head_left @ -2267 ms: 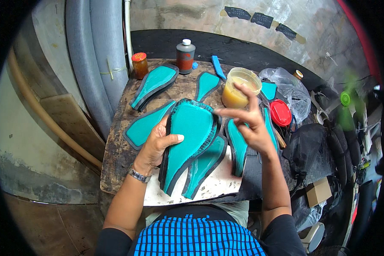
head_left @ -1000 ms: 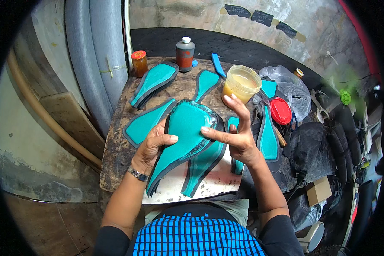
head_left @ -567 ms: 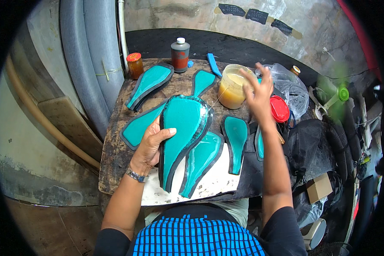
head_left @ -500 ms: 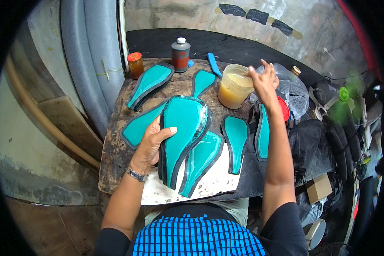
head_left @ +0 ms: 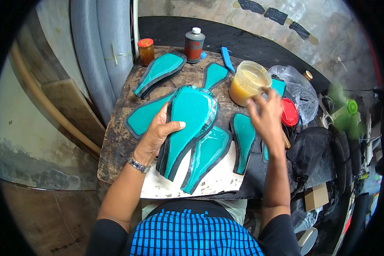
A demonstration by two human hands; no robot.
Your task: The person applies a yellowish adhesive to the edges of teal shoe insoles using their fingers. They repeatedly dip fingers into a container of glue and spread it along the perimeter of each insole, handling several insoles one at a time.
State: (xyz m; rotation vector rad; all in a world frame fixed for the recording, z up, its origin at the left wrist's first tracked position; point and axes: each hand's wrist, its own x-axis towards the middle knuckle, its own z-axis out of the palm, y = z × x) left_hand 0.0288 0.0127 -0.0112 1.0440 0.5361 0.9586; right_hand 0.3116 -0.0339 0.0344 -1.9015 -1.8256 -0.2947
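Note:
My left hand point(head_left: 158, 132) grips the left edge of a large teal saddle-shaped piece with a black rim point(head_left: 190, 123), thumb on top, on the worn board point(head_left: 119, 141). My right hand point(head_left: 266, 117) hovers just right of a clear tub of yellow glue point(head_left: 248, 82), fingers near its rim and blurred; whether it holds anything is unclear. More teal pieces lie around: one under the large piece point(head_left: 207, 155), a narrow one point(head_left: 242, 141) by my right wrist, and others at the left point(head_left: 143, 117) and back point(head_left: 160, 72).
A dark bottle point(head_left: 194, 42), an orange-lidded jar point(head_left: 146, 50) and a blue tool point(head_left: 227, 57) stand at the board's back. A red lid point(head_left: 289, 112) and plastic bag point(head_left: 296, 87) lie right. Grey pipes point(head_left: 102, 51) rise left; a black bag point(head_left: 315, 153) sits right.
My right hand set the glue tub down at the back, pressed the large piece, reached to the tub and has now drawn back slightly. My left hand kept hold of the large piece.

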